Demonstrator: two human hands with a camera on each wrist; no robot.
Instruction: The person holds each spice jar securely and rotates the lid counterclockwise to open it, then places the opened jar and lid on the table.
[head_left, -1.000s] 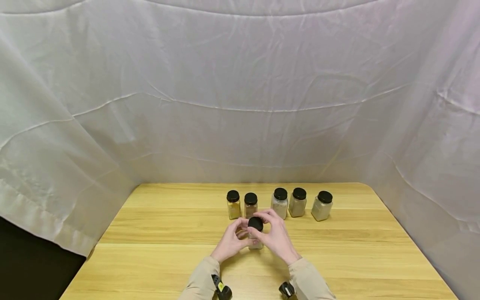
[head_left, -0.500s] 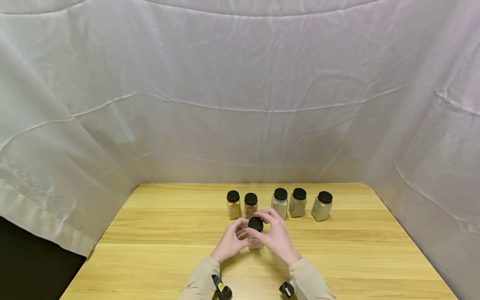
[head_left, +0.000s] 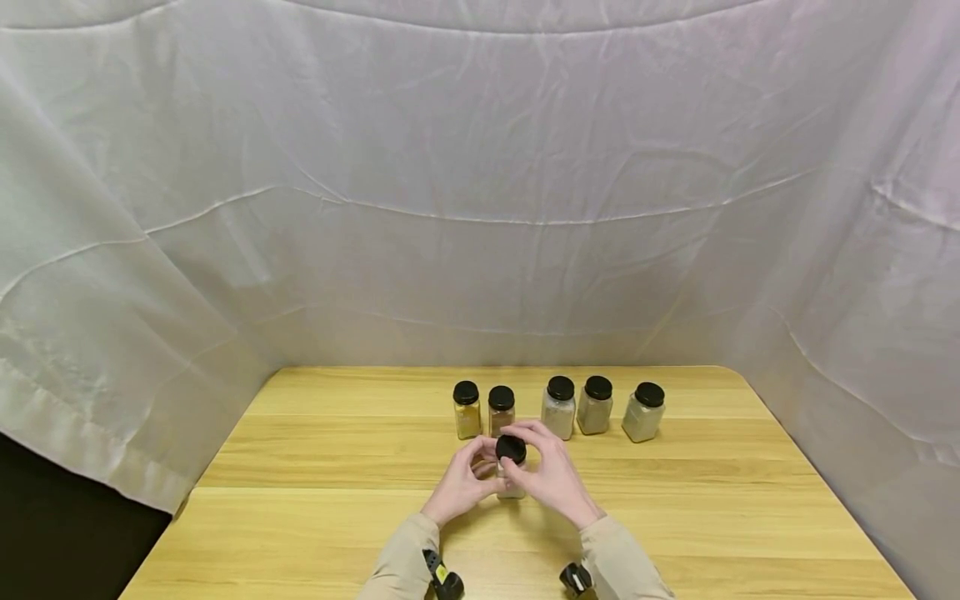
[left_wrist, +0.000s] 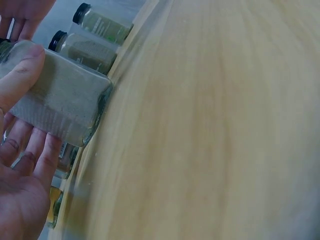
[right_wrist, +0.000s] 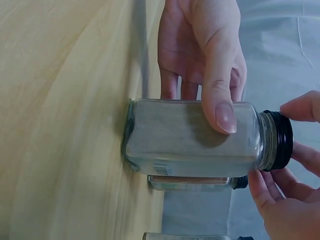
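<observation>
Upright on the table, a square clear jar (right_wrist: 170, 137) of pale greyish powder stands between both hands. My left hand (head_left: 456, 487) grips its body, the thumb (left_wrist: 24, 75) lying on the near face and the fingers round the far side. My right hand (head_left: 553, 482) pinches the black screw lid (head_left: 511, 448) between thumb and fingers. In the right wrist view the lid sits on the neck, with a band of glass thread showing below it. The left wrist view cuts off most of the lid.
Behind the hands stand lidded jars: a yellow one (head_left: 467, 412) and a brown one (head_left: 502, 412) to the left, then three pale ones (head_left: 558, 412) to the right. Grey cloth (head_left: 480, 275) hangs round the wooden table (head_left: 315, 467). Dark devices (head_left: 447, 583) sit at both wrists.
The right thumb and fingers have shifted slightly round the lid, the index finger moving left and the thumb right. The left hand and the jar stay in place.
</observation>
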